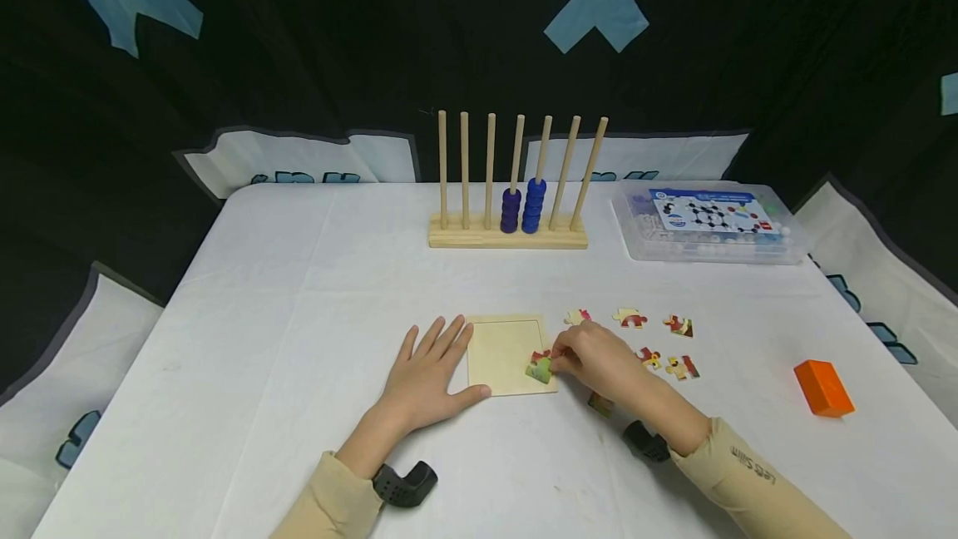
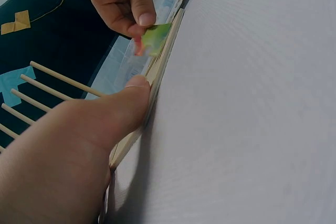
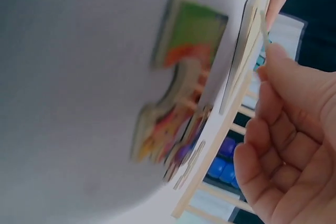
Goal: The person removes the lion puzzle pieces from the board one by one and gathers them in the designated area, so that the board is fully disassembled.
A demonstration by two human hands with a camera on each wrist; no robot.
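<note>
My right hand (image 1: 597, 358) pinches a green and red jigsaw puzzle piece (image 1: 539, 367) between thumb and forefinger. The piece is over the lower right corner of a square wooden puzzle tray (image 1: 503, 353), whose inside shows bare wood. My left hand (image 1: 427, 377) lies with fingers spread at the tray's left side, thumb along its lower left edge. In the left wrist view the held piece (image 2: 155, 39) stands tilted above the frame. Several loose puzzle pieces (image 1: 629, 318) lie right of the tray; one piece (image 1: 601, 404) is partly hidden below my right forearm.
A wooden peg counting rack (image 1: 509, 242) with purple and blue beads stands behind the tray. At the back right lies a clear plastic box (image 1: 711, 249) with a printed label. An orange block (image 1: 823, 388) sits at the right. Dark curtains hang behind the white table (image 1: 299, 273).
</note>
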